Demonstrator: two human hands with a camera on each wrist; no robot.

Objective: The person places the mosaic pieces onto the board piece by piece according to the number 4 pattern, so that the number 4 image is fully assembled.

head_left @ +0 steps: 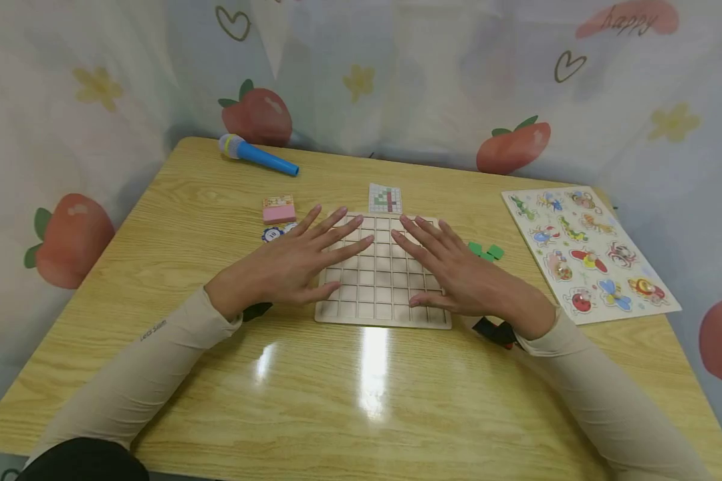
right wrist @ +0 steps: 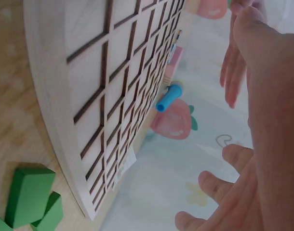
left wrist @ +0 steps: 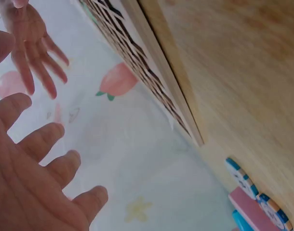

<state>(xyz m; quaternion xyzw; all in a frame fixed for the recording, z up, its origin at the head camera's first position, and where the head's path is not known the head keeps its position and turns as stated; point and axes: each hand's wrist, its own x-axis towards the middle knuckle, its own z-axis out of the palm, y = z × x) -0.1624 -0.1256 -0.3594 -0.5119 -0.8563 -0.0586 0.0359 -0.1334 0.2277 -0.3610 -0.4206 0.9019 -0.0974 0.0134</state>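
Note:
A wooden grid board point(head_left: 383, 294) lies flat on the table. My left hand point(head_left: 295, 260) is spread over its left side, fingers apart, holding nothing. Over the right side, my right hand point(head_left: 451, 270) is spread the same way and is empty too. Both wrist views show the hands raised above the board, with a gap between them and it. Beyond the board's far edge lies a small card point(head_left: 385, 198) with a green and red grid pattern. Green blocks point(right wrist: 31, 195) sit by the board's right edge, near my right hand.
Left of the board are a pink block point(head_left: 279, 212) and blue-and-white round chips point(head_left: 273, 234), partly behind my left hand. A blue toy microphone point(head_left: 267, 159) lies at the back left. An insect puzzle board point(head_left: 589, 250) lies at the right. A printed curtain point(head_left: 421, 87) hangs behind.

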